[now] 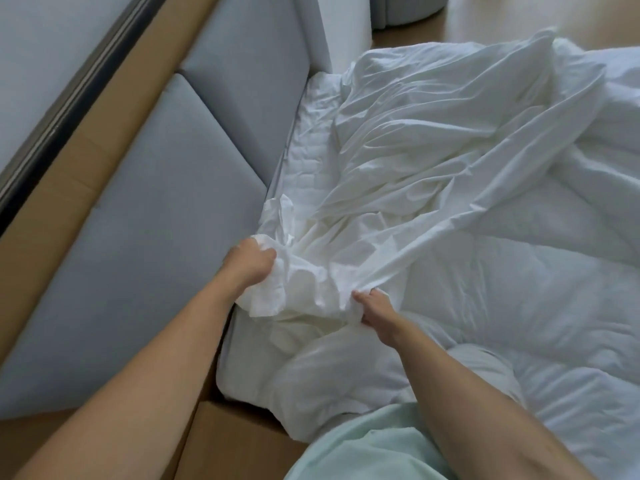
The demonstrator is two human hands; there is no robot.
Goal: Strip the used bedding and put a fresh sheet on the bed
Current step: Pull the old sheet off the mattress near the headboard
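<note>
The white sheet (398, 174) is gripped in bunched folds by both closed hands, left (251, 261) and right (375, 306), beside the grey headboard (194, 188), so stripping seems underway; pulling it clear of the mattress (311, 150) is called for next.

A grey padded headboard (145, 209) runs along the bed's left edge, backed by a tan wood panel (79, 174) with a dark strip (69, 98). Light wood floor (588, 15) shows beyond the far corner.

arms (145, 386): bare, sleeveless | garment (363, 452): pale mint green
</note>
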